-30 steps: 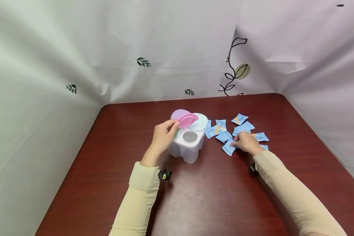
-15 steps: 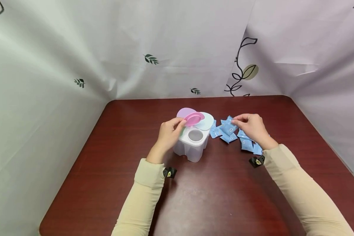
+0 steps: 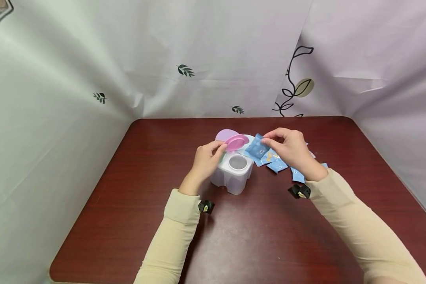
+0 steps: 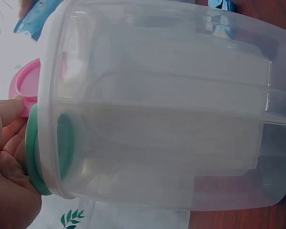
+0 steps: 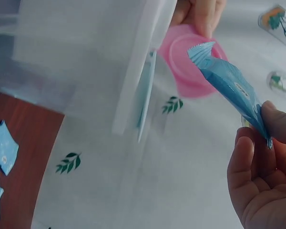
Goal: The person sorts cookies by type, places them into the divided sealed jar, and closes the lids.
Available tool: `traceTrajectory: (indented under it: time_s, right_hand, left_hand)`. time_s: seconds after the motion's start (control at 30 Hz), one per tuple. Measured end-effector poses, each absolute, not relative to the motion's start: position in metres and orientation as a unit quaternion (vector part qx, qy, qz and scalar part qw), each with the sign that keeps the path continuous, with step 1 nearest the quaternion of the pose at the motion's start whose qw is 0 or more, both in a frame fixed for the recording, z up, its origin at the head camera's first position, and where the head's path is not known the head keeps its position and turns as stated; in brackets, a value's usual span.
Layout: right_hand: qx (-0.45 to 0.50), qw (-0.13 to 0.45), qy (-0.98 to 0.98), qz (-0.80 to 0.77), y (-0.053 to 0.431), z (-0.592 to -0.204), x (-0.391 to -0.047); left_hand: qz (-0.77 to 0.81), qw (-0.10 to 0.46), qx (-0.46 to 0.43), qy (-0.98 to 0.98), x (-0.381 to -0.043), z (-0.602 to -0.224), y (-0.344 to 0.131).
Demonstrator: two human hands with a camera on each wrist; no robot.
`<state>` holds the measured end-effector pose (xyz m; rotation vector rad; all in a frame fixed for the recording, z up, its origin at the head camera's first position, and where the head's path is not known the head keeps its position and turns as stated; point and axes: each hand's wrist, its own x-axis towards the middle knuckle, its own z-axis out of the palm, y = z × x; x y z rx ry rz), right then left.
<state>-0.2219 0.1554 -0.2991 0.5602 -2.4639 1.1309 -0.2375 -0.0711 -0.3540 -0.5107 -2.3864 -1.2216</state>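
Note:
A clear plastic canister (image 3: pixel 234 181) with a white top stands on the table, its front round opening uncovered. My left hand (image 3: pixel 205 161) pinches the raised pink lid (image 3: pixel 236 142) between thumb and fingers. In the left wrist view, that hand also lies against the green lid (image 4: pixel 34 152). My right hand (image 3: pixel 292 152) pinches a blue wrapped packet (image 3: pixel 257 148) by one end, just right of the opening and above the canister's level. The right wrist view shows the same packet (image 5: pixel 233 88) hanging from thumb and finger, near the pink lid.
Several more blue packets (image 3: pixel 277 165) lie on the table right of the canister, some hidden behind my right hand. Purple (image 3: pixel 226 135) and pale blue (image 5: pixel 147 95) lids cover other parts of the canister's top. A white curtain (image 3: pixel 213 59) hangs behind the dark red table (image 3: pixel 127 189).
My right hand has picked a packet from the pile, lifted it and brought it left to the canister. My left hand keeps holding the pink lid up. The head view has shifted slightly.

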Motion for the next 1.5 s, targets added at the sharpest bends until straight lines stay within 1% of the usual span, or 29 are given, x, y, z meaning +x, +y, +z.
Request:
traceTrajectory:
  time_s: [0.33,0.57,0.67,0.83,0.9,1.03,1.2,1.5]
  right_hand:
    - [0.249,0.182,-0.869,0.388,0.128,-0.300,-0.224]
    - [0.280,0.170,-0.874,0.359,0.120,-0.302,-0.227]
    - [0.300,0.179,-0.871,0.346,0.118,-0.303,-0.227]
    - [0.319,0.215,-0.861,0.333,0.116,-0.301,-0.229]
    - [0.323,0.216,-0.861,0.327,0.115,-0.301,-0.230]
    - [0.345,0.195,-0.869,0.297,0.111,-0.306,-0.231]
    - [0.375,0.153,-0.879,0.250,0.104,-0.317,-0.229]
    - [0.350,0.092,-0.907,0.216,0.101,-0.326,-0.227]
  left_hand:
    - [-0.443,0.201,-0.176,-0.856,-0.237,-0.354,-0.071]
    - [-0.442,0.193,-0.176,-0.858,-0.236,-0.353,-0.071]
    - [-0.442,0.189,-0.175,-0.859,-0.236,-0.352,-0.070]
    - [-0.441,0.191,-0.181,-0.858,-0.236,-0.351,-0.070]
    - [-0.440,0.193,-0.183,-0.858,-0.236,-0.351,-0.070]
    - [-0.439,0.193,-0.186,-0.857,-0.236,-0.351,-0.071]
    - [-0.438,0.195,-0.190,-0.857,-0.236,-0.351,-0.070]
    - [-0.440,0.196,-0.187,-0.856,-0.236,-0.352,-0.070]
